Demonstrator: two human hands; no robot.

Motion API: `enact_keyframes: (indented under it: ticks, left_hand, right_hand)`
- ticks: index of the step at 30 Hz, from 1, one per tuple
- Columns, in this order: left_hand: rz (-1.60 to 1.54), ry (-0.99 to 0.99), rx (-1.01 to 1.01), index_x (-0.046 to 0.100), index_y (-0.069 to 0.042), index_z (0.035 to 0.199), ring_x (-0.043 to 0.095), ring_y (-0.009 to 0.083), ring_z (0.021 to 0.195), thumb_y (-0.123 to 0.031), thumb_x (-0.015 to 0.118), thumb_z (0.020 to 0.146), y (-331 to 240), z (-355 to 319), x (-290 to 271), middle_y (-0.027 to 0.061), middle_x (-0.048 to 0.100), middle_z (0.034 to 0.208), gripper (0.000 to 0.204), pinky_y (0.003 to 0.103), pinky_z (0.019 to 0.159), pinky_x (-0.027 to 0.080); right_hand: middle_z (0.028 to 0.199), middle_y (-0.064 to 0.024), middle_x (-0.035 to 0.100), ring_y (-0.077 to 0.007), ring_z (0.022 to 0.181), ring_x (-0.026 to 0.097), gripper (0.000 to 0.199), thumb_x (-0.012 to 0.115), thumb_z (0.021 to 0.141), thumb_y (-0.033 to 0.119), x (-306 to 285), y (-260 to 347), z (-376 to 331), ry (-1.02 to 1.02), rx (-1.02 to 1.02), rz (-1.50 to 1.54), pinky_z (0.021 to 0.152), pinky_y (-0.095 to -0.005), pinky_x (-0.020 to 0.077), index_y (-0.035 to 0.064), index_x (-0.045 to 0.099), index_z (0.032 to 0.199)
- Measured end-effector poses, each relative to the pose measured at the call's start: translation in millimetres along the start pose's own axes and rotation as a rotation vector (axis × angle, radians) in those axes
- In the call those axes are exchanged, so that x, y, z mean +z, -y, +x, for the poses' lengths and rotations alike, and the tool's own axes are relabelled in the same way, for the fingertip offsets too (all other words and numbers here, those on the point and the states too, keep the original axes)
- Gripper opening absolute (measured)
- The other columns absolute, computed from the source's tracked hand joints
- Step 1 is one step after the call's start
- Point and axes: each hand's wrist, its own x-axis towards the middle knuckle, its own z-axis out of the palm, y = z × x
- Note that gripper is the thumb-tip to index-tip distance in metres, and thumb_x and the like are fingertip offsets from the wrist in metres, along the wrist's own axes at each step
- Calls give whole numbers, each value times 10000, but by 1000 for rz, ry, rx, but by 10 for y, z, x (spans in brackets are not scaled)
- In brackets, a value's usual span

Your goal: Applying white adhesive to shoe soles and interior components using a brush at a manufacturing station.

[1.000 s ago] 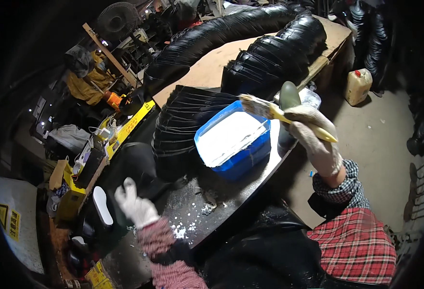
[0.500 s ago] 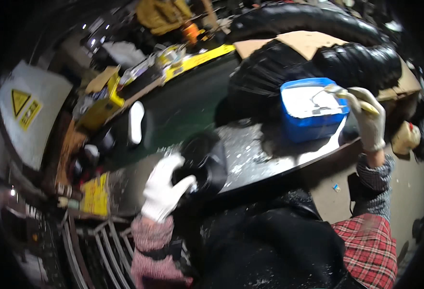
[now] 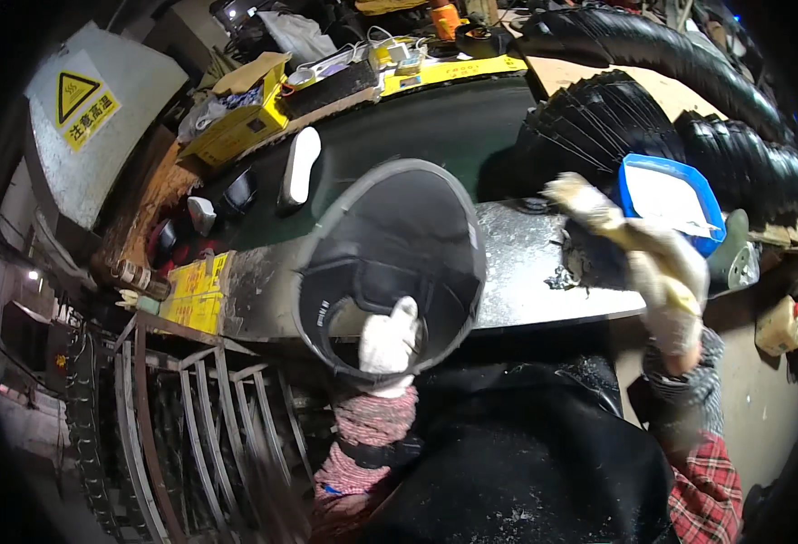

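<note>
My left hand [image 3: 385,344], in a white glove, grips a wide black shoe upper [image 3: 453,254] from its near side. The upper is tilted so that its open mouth with a grey rim faces me, and the gloved thumb shows inside it. My right hand [image 3: 662,263], in a stained pale glove and partly blurred, is closed around a brush. Its yellowish handle shows below the fingers, and its pale tip points left toward the upper, apart from it. Just beyond that hand stands a blue tub [image 3: 630,177] of white paste.
A shoe-shaped piece with a white sole [image 3: 301,168] stands on the dark green belt [image 3: 417,127]. Fanned black pieces [image 3: 598,127] are stacked at the back right. A metal rack [image 3: 208,399] stands at lower left, a pale jug [image 3: 779,326] at far right.
The upper has been raised and turned so that its wide mouth faces me. My right hand has moved from over the tub leftward with the brush. The view has shifted.
</note>
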Motion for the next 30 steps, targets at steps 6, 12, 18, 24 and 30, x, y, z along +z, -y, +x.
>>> enact_keyframes:
  ticks: [6, 12, 18, 24, 30]
  left_hand:
    - [-421, 246, -164, 674, -14, 873, 574, 191, 525, -132, 638, 933, -338, -372, -473, 59, 614, 620, 138, 319, 485, 440]
    - [-644, 91, -491, 663, -24, 864, 566, 163, 538, -137, 628, 938, -41, -713, -711, 46, 612, 641, 140, 302, 497, 438]
    - [-870, 24, -512, 653, -35, 854, 558, 136, 552, -143, 618, 943, -107, 14, -166, 34, 611, 662, 144, 284, 509, 437]
    - [-1068, 68, -581, 643, -46, 845, 550, 109, 565, -148, 608, 947, -173, 345, -61, 21, 609, 683, 149, 267, 522, 436]
    - [-1146, 299, -664, 633, -57, 836, 542, 81, 579, -153, 597, 952, -159, 317, -422, 9, 607, 704, 155, 249, 534, 435]
  right_hand:
    - [1007, -122, 695, -225, 844, 674, 312, 715, 866, 144, 1202, 109, 601, 242, -370, 367, 786, -313, 533, 11, 651, 1141]
    - [929, -104, 700, -112, 778, 641, 254, 601, 948, 123, 1047, -369, 213, 365, 179, 481, 691, -254, 523, -55, 632, 1128]
    - [902, -112, 695, -168, 786, 670, 226, 649, 908, 134, 1347, 217, 702, 209, -150, 306, 714, -272, 535, -18, 667, 1074]
    - [627, -73, 590, -257, 596, 638, 334, 652, 893, 285, 1446, 884, 294, 625, -705, 387, 517, -361, 499, 24, 629, 1100]
    - [859, -80, 723, -141, 744, 678, 224, 683, 897, 202, 605, 69, 151, 857, 196, 498, 695, -272, 552, 1, 705, 993]
